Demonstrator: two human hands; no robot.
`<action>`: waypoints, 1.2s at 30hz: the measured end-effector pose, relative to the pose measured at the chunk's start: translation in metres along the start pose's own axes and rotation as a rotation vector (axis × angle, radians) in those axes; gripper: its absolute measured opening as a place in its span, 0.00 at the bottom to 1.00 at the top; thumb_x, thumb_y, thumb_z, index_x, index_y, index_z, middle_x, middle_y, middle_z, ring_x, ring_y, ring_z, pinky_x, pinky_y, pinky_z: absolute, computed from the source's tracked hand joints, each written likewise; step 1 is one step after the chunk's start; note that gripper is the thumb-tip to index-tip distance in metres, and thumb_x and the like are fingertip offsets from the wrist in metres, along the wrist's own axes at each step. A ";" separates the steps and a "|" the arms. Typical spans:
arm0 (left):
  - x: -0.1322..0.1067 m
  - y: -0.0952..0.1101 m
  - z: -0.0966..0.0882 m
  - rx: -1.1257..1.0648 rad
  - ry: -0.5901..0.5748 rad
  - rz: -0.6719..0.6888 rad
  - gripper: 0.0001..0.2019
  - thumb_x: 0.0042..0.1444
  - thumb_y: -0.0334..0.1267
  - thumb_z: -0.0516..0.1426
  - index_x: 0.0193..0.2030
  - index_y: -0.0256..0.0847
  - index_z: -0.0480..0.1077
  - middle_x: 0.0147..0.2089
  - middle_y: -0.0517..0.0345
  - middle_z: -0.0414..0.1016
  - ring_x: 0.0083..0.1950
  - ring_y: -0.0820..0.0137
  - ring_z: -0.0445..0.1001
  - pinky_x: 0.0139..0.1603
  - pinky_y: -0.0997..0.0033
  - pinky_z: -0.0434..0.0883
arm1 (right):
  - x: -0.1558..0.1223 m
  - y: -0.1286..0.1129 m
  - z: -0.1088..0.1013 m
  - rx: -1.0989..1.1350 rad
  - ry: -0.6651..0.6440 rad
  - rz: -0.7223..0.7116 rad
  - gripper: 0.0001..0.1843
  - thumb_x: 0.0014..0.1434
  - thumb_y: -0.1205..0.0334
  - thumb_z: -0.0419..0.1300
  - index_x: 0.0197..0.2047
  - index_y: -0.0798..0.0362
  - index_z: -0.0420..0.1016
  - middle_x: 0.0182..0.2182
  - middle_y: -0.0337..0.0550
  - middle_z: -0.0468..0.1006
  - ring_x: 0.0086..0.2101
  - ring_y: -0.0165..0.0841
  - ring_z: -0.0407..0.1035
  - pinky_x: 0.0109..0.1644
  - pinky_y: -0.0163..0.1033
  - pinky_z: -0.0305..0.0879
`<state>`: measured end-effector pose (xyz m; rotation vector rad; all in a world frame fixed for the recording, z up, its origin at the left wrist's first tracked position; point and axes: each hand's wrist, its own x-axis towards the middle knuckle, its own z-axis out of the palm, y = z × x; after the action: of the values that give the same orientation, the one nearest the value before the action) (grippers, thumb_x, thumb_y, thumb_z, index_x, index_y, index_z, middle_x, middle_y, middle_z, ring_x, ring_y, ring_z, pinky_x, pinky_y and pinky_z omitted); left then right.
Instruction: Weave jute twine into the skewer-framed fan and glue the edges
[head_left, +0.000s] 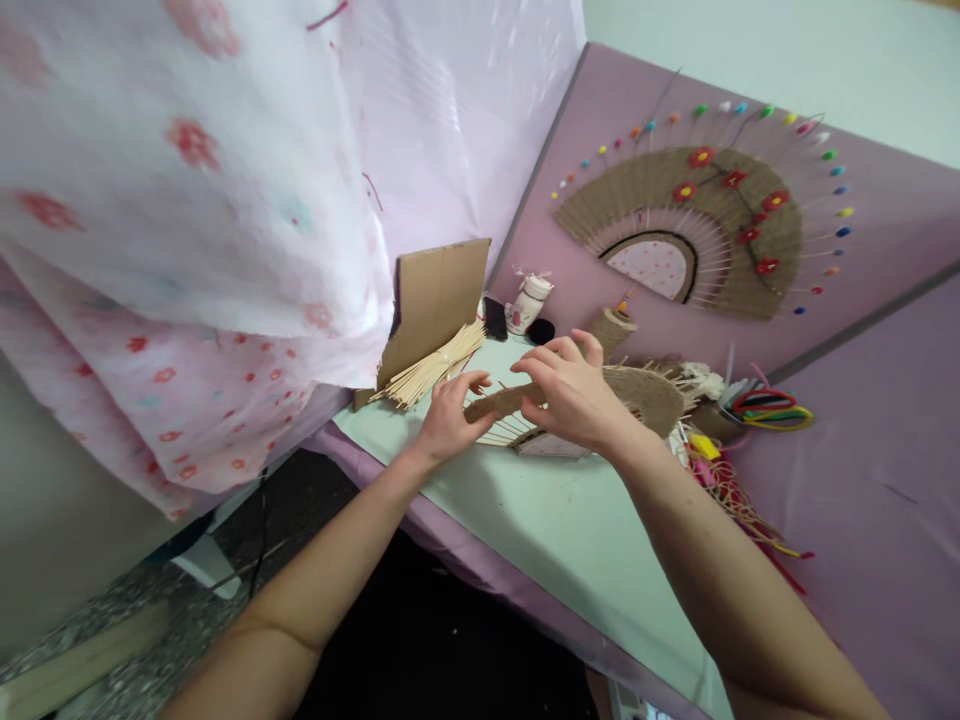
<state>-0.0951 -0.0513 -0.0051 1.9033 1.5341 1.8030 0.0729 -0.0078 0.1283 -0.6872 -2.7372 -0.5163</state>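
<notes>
A half-round fan of thin sticks with a brown burlap band (645,392) lies on the table in front of me, its lower middle a pale patterned piece (551,444). My left hand (448,415) is closed around the band's left end, thumb on the near side and fingers curled over the far side. Just to the right, my right hand (574,390) bends over the same band, thumb below and fingers arched above it. That hand and wrist hide the middle of the fan. Whether a small piece sits between the fingers, I cannot tell.
A tied bundle of sticks (439,367) lies left, before a cardboard sheet (442,295). Behind are a white jar (529,303) and a twine roll (611,328). Pipe cleaners (772,408) and tangled cords (731,490) lie right. A finished fan (750,235) hangs on the wall; flowered cloth (225,200) hangs left.
</notes>
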 end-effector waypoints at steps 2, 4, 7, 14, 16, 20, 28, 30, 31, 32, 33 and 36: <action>0.003 0.000 -0.003 -0.020 -0.061 -0.028 0.20 0.51 0.38 0.65 0.51 0.44 0.70 0.46 0.54 0.80 0.47 0.61 0.78 0.52 0.58 0.69 | -0.007 0.008 -0.005 0.011 0.059 0.016 0.19 0.56 0.65 0.58 0.51 0.50 0.73 0.51 0.46 0.78 0.52 0.44 0.64 0.65 0.56 0.39; 0.007 0.002 -0.005 -0.081 -0.109 -0.065 0.17 0.51 0.35 0.63 0.49 0.44 0.71 0.44 0.55 0.81 0.44 0.63 0.79 0.48 0.62 0.72 | -0.017 0.018 -0.009 0.035 0.130 0.070 0.21 0.56 0.63 0.57 0.55 0.50 0.70 0.55 0.47 0.75 0.53 0.44 0.64 0.65 0.54 0.42; 0.013 0.002 -0.008 -0.183 -0.153 -0.116 0.14 0.52 0.33 0.61 0.47 0.44 0.72 0.43 0.56 0.81 0.43 0.65 0.79 0.43 0.66 0.74 | -0.042 0.031 -0.008 0.094 0.224 0.169 0.23 0.56 0.63 0.57 0.56 0.49 0.67 0.56 0.49 0.73 0.55 0.44 0.64 0.63 0.52 0.48; 0.022 -0.002 -0.013 -0.292 -0.269 -0.203 0.09 0.50 0.37 0.61 0.39 0.40 0.76 0.42 0.55 0.82 0.45 0.64 0.78 0.50 0.64 0.73 | -0.093 0.059 0.007 0.151 0.345 0.282 0.23 0.55 0.63 0.58 0.56 0.49 0.68 0.56 0.51 0.72 0.57 0.47 0.64 0.62 0.55 0.55; 0.023 -0.002 -0.014 -0.287 -0.300 -0.251 0.10 0.50 0.39 0.61 0.39 0.39 0.76 0.42 0.54 0.82 0.44 0.64 0.77 0.50 0.64 0.72 | -0.097 0.069 0.005 0.151 0.427 0.321 0.25 0.54 0.62 0.59 0.56 0.50 0.68 0.58 0.53 0.69 0.58 0.48 0.63 0.62 0.56 0.56; 0.026 0.000 -0.017 -0.282 -0.376 -0.314 0.13 0.50 0.42 0.62 0.40 0.38 0.76 0.43 0.54 0.81 0.43 0.64 0.77 0.49 0.64 0.72 | -0.094 0.083 -0.001 0.151 0.426 0.384 0.29 0.54 0.60 0.59 0.60 0.51 0.65 0.58 0.55 0.69 0.58 0.50 0.63 0.61 0.57 0.57; 0.019 -0.007 -0.038 -0.241 -0.413 -0.285 0.17 0.50 0.46 0.63 0.43 0.38 0.76 0.47 0.50 0.81 0.50 0.61 0.77 0.56 0.60 0.71 | -0.083 0.087 0.012 0.215 0.280 0.430 0.31 0.55 0.62 0.57 0.62 0.51 0.62 0.55 0.53 0.75 0.55 0.47 0.68 0.66 0.64 0.46; 0.020 -0.002 -0.042 -0.201 -0.368 -0.280 0.19 0.51 0.48 0.63 0.46 0.38 0.76 0.50 0.49 0.79 0.53 0.61 0.76 0.59 0.59 0.70 | -0.083 0.088 0.012 0.228 0.276 0.419 0.31 0.55 0.62 0.57 0.62 0.51 0.62 0.56 0.53 0.74 0.54 0.47 0.69 0.65 0.63 0.49; 0.022 0.004 -0.043 -0.173 -0.328 -0.263 0.21 0.51 0.48 0.63 0.48 0.39 0.75 0.52 0.49 0.79 0.55 0.61 0.75 0.60 0.59 0.69 | -0.083 0.088 0.012 0.231 0.277 0.412 0.30 0.54 0.62 0.57 0.62 0.51 0.62 0.56 0.54 0.73 0.54 0.47 0.69 0.65 0.62 0.51; 0.025 0.012 -0.044 -0.140 -0.280 -0.238 0.22 0.51 0.48 0.63 0.50 0.39 0.74 0.54 0.49 0.78 0.56 0.61 0.74 0.61 0.59 0.68 | -0.083 0.088 0.011 0.231 0.279 0.406 0.30 0.54 0.63 0.57 0.61 0.51 0.62 0.57 0.54 0.73 0.55 0.46 0.69 0.64 0.62 0.52; 0.030 0.022 -0.044 -0.101 -0.238 -0.209 0.22 0.51 0.48 0.63 0.51 0.40 0.74 0.54 0.50 0.78 0.57 0.61 0.74 0.61 0.59 0.68 | -0.084 0.088 0.011 0.231 0.283 0.402 0.30 0.54 0.63 0.57 0.61 0.51 0.62 0.57 0.54 0.73 0.55 0.47 0.68 0.64 0.62 0.53; 0.052 0.057 -0.040 0.009 -0.205 -0.119 0.19 0.53 0.46 0.62 0.49 0.39 0.75 0.51 0.51 0.79 0.53 0.62 0.76 0.59 0.62 0.69 | -0.083 0.087 0.010 0.234 0.280 0.401 0.30 0.55 0.64 0.56 0.61 0.51 0.62 0.57 0.55 0.72 0.56 0.46 0.68 0.65 0.63 0.52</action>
<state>-0.1048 -0.0647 0.0802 1.8889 1.5500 1.5044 0.1847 0.0347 0.1147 -0.9844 -2.2697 -0.1801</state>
